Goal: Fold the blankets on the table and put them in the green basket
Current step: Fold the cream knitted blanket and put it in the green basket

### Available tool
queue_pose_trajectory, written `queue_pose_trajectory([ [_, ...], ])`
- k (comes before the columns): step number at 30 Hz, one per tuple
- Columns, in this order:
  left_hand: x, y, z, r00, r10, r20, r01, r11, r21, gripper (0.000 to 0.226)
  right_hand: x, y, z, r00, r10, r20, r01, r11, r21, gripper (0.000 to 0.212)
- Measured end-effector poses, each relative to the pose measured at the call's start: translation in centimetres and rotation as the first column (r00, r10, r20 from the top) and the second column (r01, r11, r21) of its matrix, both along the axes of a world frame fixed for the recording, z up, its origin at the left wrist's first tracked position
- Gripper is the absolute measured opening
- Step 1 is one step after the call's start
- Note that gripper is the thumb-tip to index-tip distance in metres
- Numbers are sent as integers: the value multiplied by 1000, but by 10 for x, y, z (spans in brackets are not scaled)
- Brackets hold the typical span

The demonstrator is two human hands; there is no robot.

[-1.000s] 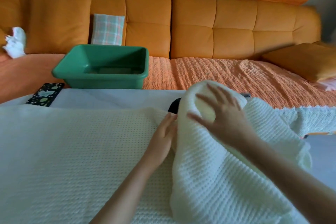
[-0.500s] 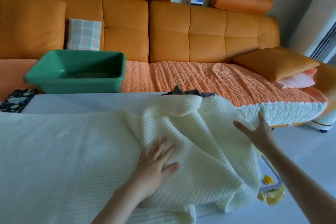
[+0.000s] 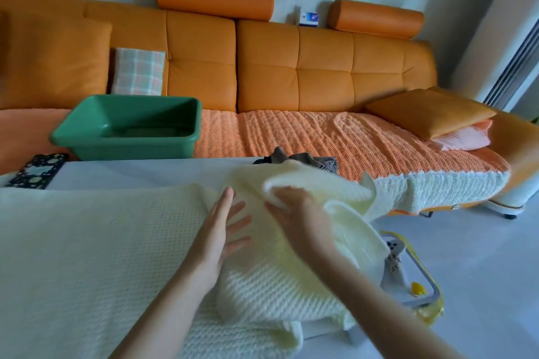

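Since the earlier frame, the right hand (image 3: 294, 213) has been brought in from the far right edge of the cream knitted blanket (image 3: 277, 285) to its middle, and a fold of the fabric has been carried over with it. That raised fold is now held by the right hand: the fingers are closed into the fabric, and their tips are hidden under it. The view here is blurred by motion. The left hand (image 3: 221, 230) is laid flat just beside it, palm down on the blanket, with the fingers straight and spread apart. The two hands are close together but are not seen to touch.

The blanket is spread smooth over the left part of the white tabletop (image 3: 145, 173) and is bunched in loose folds at the right end, where it hangs over the edge. A strip of tabletop is left bare along the far side. A dark patterned cloth (image 3: 303, 158) is seen at that far edge, partly covered by the bunched folds. A black box with pale spots (image 3: 36, 169) is set at the far left corner.

Behind the tabletop, the green rectangular plastic basket (image 3: 131, 147) is placed on the seat of the orange leather sofa (image 3: 291, 67), well apart from the hands. A checked cushion (image 3: 138, 71) is propped against the sofa back behind the basket.
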State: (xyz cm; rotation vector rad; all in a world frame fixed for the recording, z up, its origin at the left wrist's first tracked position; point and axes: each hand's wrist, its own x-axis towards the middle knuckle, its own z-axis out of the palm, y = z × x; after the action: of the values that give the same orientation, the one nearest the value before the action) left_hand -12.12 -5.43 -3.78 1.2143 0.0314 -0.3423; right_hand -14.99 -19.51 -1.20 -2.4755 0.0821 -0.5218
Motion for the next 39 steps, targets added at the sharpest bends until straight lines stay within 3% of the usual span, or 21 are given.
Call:
queue_pose_trajectory([
  [3,-1,8,-1,995,-31,-93,37,997,61,40,-17,42,-26,927,366,-79,-375,903,-209,20],
  [6,-2,10,-20,998,48,-41,-40,982,185,42,-36,45,-34,912,399,-96,-406,911,-68,22],
  [8,-3,10,-25,994,88,62,-100,967,233,32,-53,28,-26,960,278,-25,-276,960,51,22],
  [10,-3,7,-24,981,112,160,-157,941,298,26,-68,0,-22,986,72,151,-79,996,40,22],
  [12,-3,4,-19,958,172,229,-233,933,274,19,-78,-35,-27,957,-204,206,210,978,-6,42],
  [13,-2,2,-16,944,207,259,-274,927,257,17,-83,-52,-32,931,-346,115,344,938,37,61],
  [14,-1,2,-14,931,238,277,-307,920,243,15,-86,-68,-39,897,-437,-68,443,887,131,83],
  [16,0,1,-11,919,282,274,-343,916,208,12,-89,-89,-54,826,-382,-414,541,743,394,117],
  [17,0,2,-11,917,300,263,-353,917,184,8,-90,-92,-58,831,-292,-474,530,677,511,123],
  [18,-1,4,-10,915,316,251,-361,918,162,5,-90,-92,-61,844,-227,-486,508,627,590,119],
  [20,-2,9,-5,909,343,237,-379,916,129,3,-86,-87,-58,891,-217,-399,444,602,664,80],
  [22,-1,20,2,891,388,236,-419,903,94,7,-77,-79,-45,938,-246,-245,347,641,685,43],
  [24,1,41,8,865,446,232,-470,880,62,11,-65,-66,-27,959,-253,-126,270,694,667,25],
  [29,7,112,-1,829,491,266,-546,813,202,12,-20,-11,14,983,-170,72,98,808,581,18],
  [34,-11,159,-40,873,388,296,-487,656,576,38,23,62,28,986,4,165,-91,850,519,25],
  [35,-18,163,-45,876,363,319,-483,660,576,38,29,75,24,988,41,146,-108,866,489,26],
  [39,-51,153,-42,895,261,362,-403,822,403,25,41,115,4,992,105,72,-126,895,427,27],
])
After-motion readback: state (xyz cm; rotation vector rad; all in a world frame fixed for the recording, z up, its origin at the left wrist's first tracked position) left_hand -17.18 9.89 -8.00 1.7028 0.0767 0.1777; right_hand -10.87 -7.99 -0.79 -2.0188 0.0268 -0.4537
